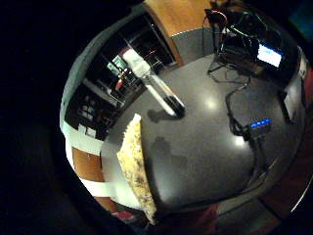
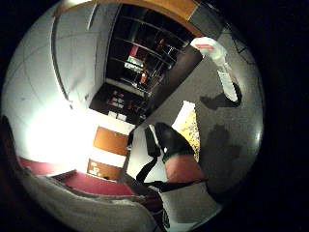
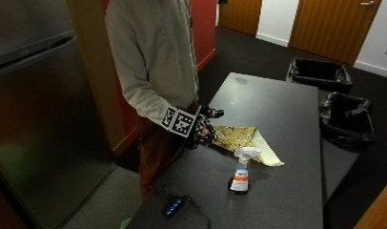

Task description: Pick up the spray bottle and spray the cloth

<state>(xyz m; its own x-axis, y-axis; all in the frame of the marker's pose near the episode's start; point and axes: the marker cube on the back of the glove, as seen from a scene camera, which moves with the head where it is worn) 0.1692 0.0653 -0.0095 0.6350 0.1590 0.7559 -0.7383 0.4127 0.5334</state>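
One spray bottle (image 3: pixel 241 174) stands upright beside the cloth (image 3: pixel 243 138); hand (image 3: pixel 203 128) (grip unclear) hovers apart.

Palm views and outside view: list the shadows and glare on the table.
Little finger side palm view: the bottle casts a dark shadow on the table toward the cloth, a larger soft shadow lies beside the cloth, and small bright glints show farther along. Thumb side palm view: the same two shadows, plus strong white glare on the wall. Outside view: only faint sheen on the tabletop.

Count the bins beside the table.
2: both black-lined bins stand on the floor past the table's far side, one farther back, one nearer. Others may sit out of view.
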